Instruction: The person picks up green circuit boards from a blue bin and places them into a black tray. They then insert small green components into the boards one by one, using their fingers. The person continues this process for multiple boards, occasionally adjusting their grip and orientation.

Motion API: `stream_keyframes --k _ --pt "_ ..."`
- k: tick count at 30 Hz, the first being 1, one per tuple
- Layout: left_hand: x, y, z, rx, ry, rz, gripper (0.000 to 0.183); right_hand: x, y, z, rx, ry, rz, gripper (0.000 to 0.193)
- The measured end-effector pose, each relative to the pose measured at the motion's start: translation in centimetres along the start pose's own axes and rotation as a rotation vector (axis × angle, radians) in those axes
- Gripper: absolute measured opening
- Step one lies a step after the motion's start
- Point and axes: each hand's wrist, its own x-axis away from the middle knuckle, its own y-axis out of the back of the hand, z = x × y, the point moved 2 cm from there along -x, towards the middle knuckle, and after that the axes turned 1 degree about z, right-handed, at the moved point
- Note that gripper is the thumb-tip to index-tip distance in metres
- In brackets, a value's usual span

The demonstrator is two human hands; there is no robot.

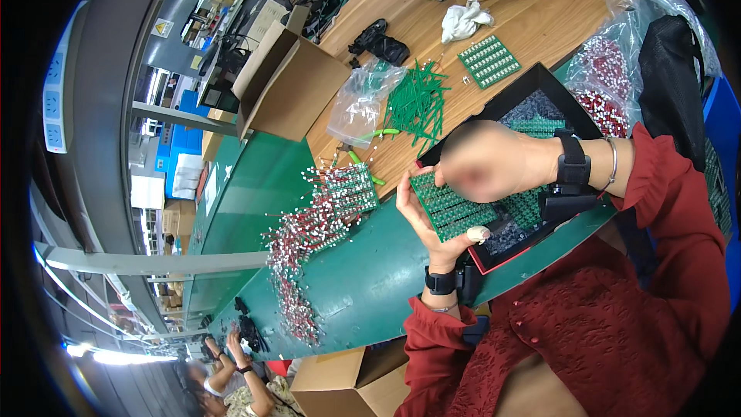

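My left hand point(442, 253) is closed round a green circuit board panel point(450, 215) with rows of small parts. Its fingers lie along the left edge and its thumb, with a pale covering on the tip, presses the lower corner. Over the panel's upper right part is my right hand point(513, 161), its fingers mostly smeared by blur, so I cannot tell what they hold. Beneath both hands sits a black tray point(571, 97) with a red edge, tilted in view. More green circuit boards point(526, 210) and grey loose padding show inside it.
Left of the tray, red-and-white wired connectors point(297, 243) spread over the green bench, some lying across another board point(356, 189). Green-handled pliers point(356, 158), green strips point(417, 100), a plastic bag point(363, 100) and another panel point(489, 62) lie beyond. Cardboard boxes point(289, 81) stand around; a co-worker's hands point(235, 346) appear lower left.
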Motion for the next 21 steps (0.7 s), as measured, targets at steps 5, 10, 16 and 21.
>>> stream_keyframes --k 5,10,16,21 --pt "0.04 -0.08 0.14 0.068 0.015 -0.051 0.136 -0.09 0.74 -0.18 -0.127 -0.150 0.016 0.033" --pt "-0.02 0.11 0.12 0.024 -0.016 -0.013 0.135 -0.04 0.35 -0.15 -0.090 -0.099 0.029 0.035" --pt "-0.16 -0.15 -0.05 0.081 -0.026 -0.046 0.135 -0.05 0.88 -0.33 -0.103 -0.118 0.024 0.032" --pt "-0.53 -0.27 -0.32 0.056 -0.096 -0.066 0.134 0.07 0.61 -0.31 -0.115 -0.107 0.055 0.043"
